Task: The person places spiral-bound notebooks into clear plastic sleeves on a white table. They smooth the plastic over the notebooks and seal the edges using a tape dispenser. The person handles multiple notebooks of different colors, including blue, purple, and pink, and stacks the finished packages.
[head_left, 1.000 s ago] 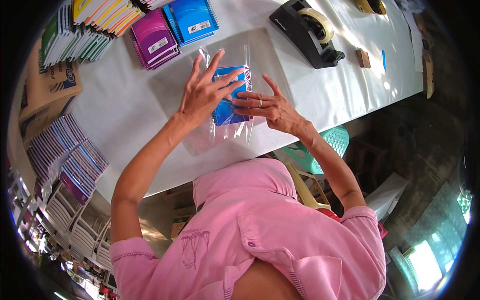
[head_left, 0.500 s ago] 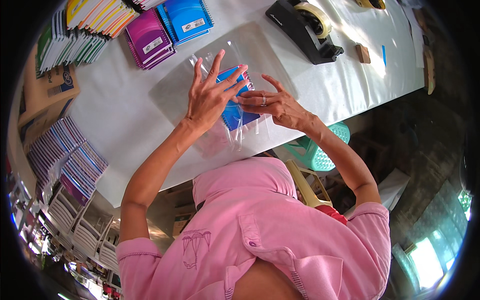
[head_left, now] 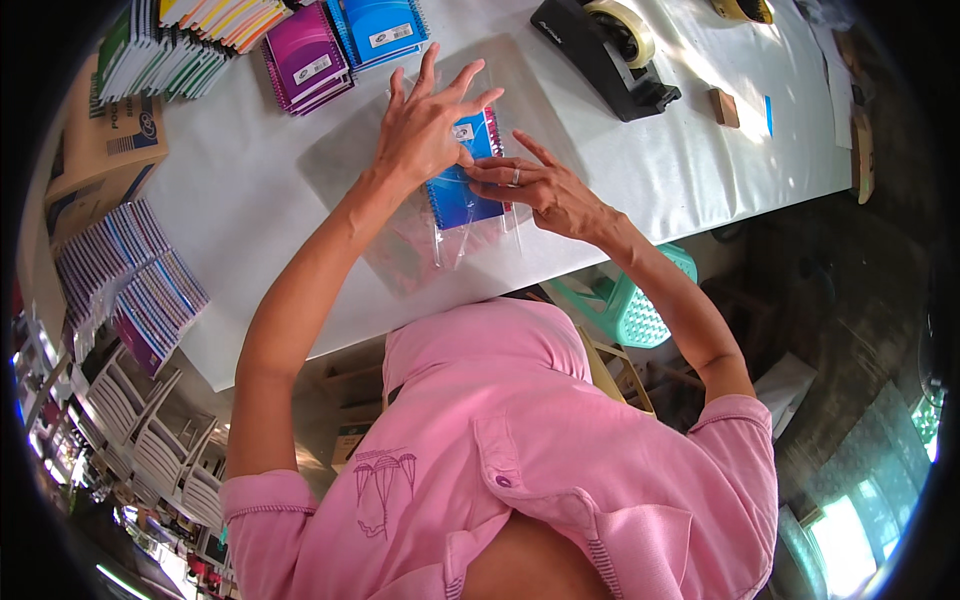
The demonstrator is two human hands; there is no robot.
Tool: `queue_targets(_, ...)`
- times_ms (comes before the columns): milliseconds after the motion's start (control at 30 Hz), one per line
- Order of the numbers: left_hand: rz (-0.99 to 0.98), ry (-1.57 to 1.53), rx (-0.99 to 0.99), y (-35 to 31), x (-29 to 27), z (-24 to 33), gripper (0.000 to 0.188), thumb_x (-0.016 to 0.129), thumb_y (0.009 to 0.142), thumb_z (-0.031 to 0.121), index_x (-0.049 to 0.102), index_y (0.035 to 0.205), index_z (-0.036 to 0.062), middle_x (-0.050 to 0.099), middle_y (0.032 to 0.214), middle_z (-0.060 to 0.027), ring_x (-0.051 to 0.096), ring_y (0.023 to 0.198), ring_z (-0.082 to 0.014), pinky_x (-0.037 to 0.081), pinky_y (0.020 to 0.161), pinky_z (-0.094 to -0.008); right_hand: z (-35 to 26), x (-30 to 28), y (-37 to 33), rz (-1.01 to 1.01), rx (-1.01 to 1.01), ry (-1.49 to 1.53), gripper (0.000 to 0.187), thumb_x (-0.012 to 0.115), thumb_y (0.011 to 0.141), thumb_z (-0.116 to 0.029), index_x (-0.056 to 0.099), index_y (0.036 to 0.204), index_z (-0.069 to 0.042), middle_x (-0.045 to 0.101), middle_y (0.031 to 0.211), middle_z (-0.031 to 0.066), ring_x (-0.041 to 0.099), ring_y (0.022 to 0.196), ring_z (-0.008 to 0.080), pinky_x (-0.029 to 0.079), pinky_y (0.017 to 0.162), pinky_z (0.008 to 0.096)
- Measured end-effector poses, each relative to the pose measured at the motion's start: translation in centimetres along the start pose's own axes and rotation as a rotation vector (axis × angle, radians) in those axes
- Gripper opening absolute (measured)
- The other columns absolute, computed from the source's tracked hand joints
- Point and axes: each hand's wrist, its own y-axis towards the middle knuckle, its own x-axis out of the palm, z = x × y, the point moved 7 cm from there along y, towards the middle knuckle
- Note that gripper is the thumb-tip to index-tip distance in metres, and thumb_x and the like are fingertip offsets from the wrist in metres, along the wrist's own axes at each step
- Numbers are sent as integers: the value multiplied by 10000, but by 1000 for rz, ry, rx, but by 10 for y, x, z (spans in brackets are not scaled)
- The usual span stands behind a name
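At the far left, a brown carton (head_left: 105, 165) stands by the table, with banded-looking rows of spiral-bound notebooks (head_left: 145, 270) in clear wrap just nearer the person and white chairs (head_left: 165, 450) below them. Green-covered notebooks (head_left: 165, 70) are stacked at the table's upper left corner, then purple notebooks (head_left: 305, 60) and, right beside these, a pile of light blue notebooks (head_left: 385, 28). The person's left hand (head_left: 415, 135) comes next, its four fingers spread and raised, its thumb pointing down at a small blue notebook (head_left: 455, 205). That notebook lies near the front edge of the pale table (head_left: 250, 230), with a red coil along its right side and clear film (head_left: 455, 245) about it; whether it is inside the film cannot be told. The right hand (head_left: 555, 195), wearing a ring, reaches across from the right, fingertips over the notebook and close to the left thumb; whether they pinch anything is hidden. Farther right are a teal stool (head_left: 640, 315) below the table edge, a black tape dispenser (head_left: 610, 65), a brown block (head_left: 724, 108) and a thin blue strip (head_left: 769, 115).
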Motion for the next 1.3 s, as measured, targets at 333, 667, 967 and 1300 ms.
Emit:
queue_targets(333, -247, 207, 32, 33, 24, 18, 1153, 822, 422, 32, 368, 1443, 317, 278, 1545, -20, 116, 1450, -352, 175, 1102, -657, -33, 20, -40, -38, -87, 187, 247, 588, 696, 17, 699, 901, -64, 663, 994, 30, 565, 1042, 185, 391, 891, 361)
queue_targets(667, -374, 210, 82, 46, 28, 24, 1264, 826, 348, 20, 314, 1465, 316, 234, 1561, -4, 91, 1455, -341, 178, 1111, -655, 189, -164, -116, 407, 981, 340, 460, 822, 694, -387, 723, 972, -35, 669, 1052, 89, 612, 1020, 253, 446, 918, 408)
queue_targets(967, -380, 186, 75, 42, 16, 22, 1241, 854, 360, 80, 333, 1459, 326, 250, 1557, -9, 94, 1457, -326, 180, 1116, -646, 228, -114, -121, 374, 657, 1072, 347, 743, 798, -313, 697, 1007, -40, 594, 1214, 135, 532, 1168, 243, 408, 1014, 451)
queue_targets(1300, -319, 44, 98, 40, 22, 0, 1270, 833, 363, 142, 270, 1485, 333, 221, 1569, -31, 75, 1458, -351, 117, 1103, -672, 235, -110, -188, 413, 890, -185, 173, 809, 683, -198, 728, 712, -48, 587, 1164, 97, 423, 1227, 240, 373, 972, 414)
